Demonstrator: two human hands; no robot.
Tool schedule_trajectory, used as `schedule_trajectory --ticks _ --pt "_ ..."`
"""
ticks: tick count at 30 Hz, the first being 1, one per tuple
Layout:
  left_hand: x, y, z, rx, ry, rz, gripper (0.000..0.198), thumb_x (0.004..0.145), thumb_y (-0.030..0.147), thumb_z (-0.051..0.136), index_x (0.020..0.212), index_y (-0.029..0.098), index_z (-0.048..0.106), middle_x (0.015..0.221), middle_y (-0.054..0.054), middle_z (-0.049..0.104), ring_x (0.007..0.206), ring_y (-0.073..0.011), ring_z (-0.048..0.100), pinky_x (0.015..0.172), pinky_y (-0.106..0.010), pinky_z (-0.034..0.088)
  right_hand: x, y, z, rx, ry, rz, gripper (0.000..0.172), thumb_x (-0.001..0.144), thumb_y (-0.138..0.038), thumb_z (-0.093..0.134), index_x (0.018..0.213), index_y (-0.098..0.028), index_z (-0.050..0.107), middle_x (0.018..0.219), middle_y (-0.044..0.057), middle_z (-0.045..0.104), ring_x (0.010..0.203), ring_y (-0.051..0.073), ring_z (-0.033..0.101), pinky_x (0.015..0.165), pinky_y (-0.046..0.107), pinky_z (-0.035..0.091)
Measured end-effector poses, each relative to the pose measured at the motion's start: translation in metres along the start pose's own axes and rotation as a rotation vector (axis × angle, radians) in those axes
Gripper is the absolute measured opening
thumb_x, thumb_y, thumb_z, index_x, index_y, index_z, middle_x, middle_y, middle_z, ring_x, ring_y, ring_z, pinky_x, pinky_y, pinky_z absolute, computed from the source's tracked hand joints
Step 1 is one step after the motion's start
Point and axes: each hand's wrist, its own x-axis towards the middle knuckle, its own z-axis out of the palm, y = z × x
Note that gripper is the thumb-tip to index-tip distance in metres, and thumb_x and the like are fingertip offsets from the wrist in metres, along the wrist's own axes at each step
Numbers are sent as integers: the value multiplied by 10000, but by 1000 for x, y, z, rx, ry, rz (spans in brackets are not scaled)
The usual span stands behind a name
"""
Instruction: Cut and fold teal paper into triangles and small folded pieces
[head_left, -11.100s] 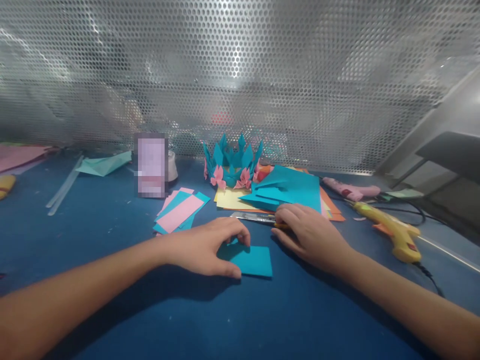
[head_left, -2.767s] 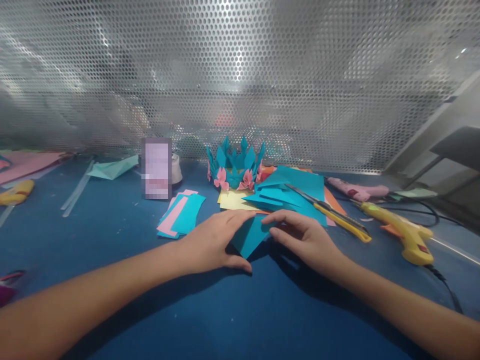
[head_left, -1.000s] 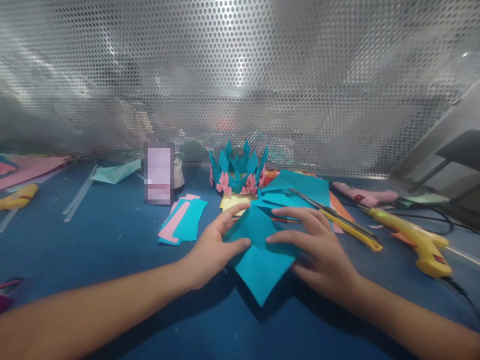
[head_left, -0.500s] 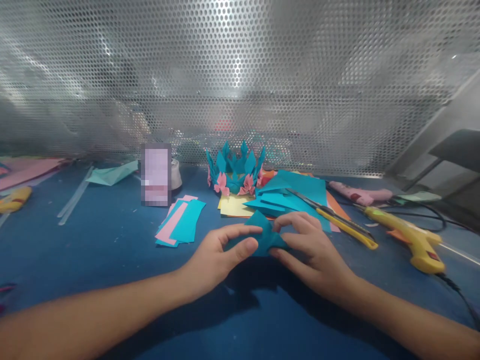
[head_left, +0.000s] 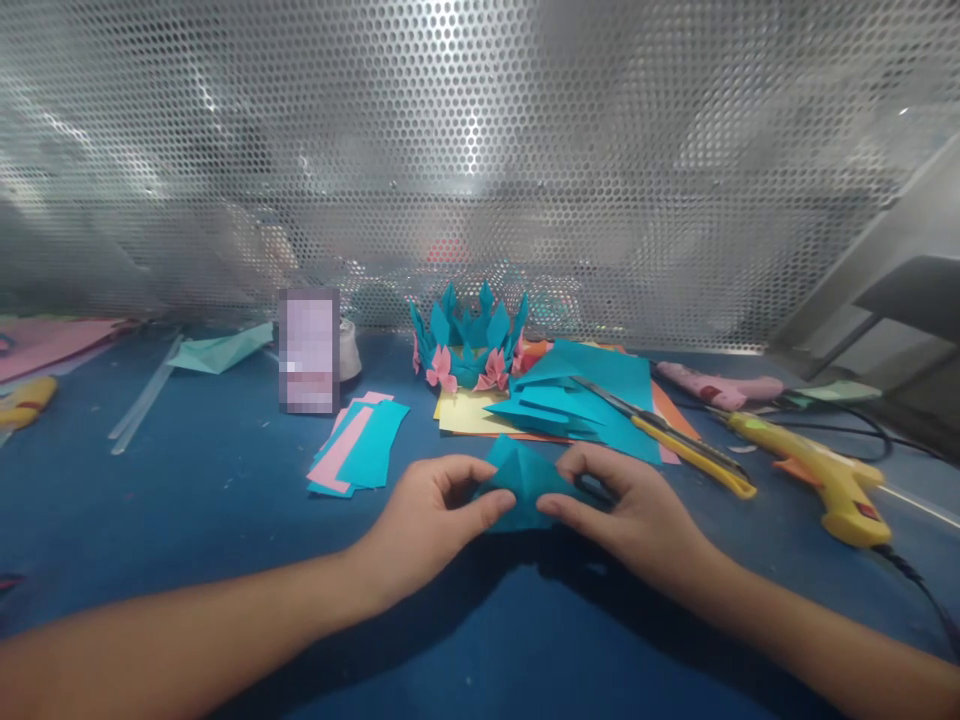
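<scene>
A folded piece of teal paper (head_left: 525,480) is held between both hands, low over the blue table. My left hand (head_left: 439,510) pinches its left side between thumb and forefinger. On the right side, my right hand (head_left: 619,500) grips it the same way. Creases run down from a peak at the middle of the paper. Its underside and the other fingertips behind it are hidden. Just beyond the hands stands a teal paper crown (head_left: 469,335) with pointed tips and pink folded bows.
Teal sheets (head_left: 592,385) lie behind my right hand, with a yellow utility knife (head_left: 682,450) across them. Further right are a yellow glue gun (head_left: 825,470) and a pink one (head_left: 720,385). Pink and blue paper strips (head_left: 364,445) lie left. A perforated metal panel (head_left: 465,150) rises behind.
Both hands have shifted their hold on the teal paper. My right fingers have closed onto its right side, and its creased face now shows more between the two thumbs.
</scene>
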Motion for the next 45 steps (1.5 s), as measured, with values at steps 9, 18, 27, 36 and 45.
schedule_trajectory --ticks 9,18,27,36,45 --pt "-4 8 2 -386 111 -114 459 765 283 699 1125 218 423 779 -2 704 724 -138 655 711 -253 477 3 -11 6 574 -270 239 428 656 -513 719 951 -228 598 815 47 669 741 199 647 685 339 549" --pt "-9 2 10 -346 -26 -28 412 726 189 728 1073 188 505 1003 -42 677 948 -162 617 857 -286 461 -1 -20 9 446 -268 438 372 694 -514 663 601 -158 613 554 0 575 542 120 534 554 242 455" --pt "-3 2 2 -261 77 -138 305 701 291 744 885 159 538 747 29 617 667 -77 543 641 -205 430 1 -19 9 461 -307 495 413 652 -538 675 793 -151 654 597 -18 536 493 83 440 492 219 406" --pt "-4 4 3 -310 118 -201 317 621 274 793 761 151 537 677 33 626 625 -75 551 612 -202 423 1 -25 10 534 -401 482 356 688 -514 672 726 -162 637 615 -10 572 555 95 487 573 221 433" --pt "-2 0 0 -256 138 -208 338 604 251 800 840 158 576 629 52 600 594 -78 562 602 -212 446 3 -22 9 433 -386 507 391 665 -527 683 650 -141 623 503 -41 463 456 65 398 422 191 318"
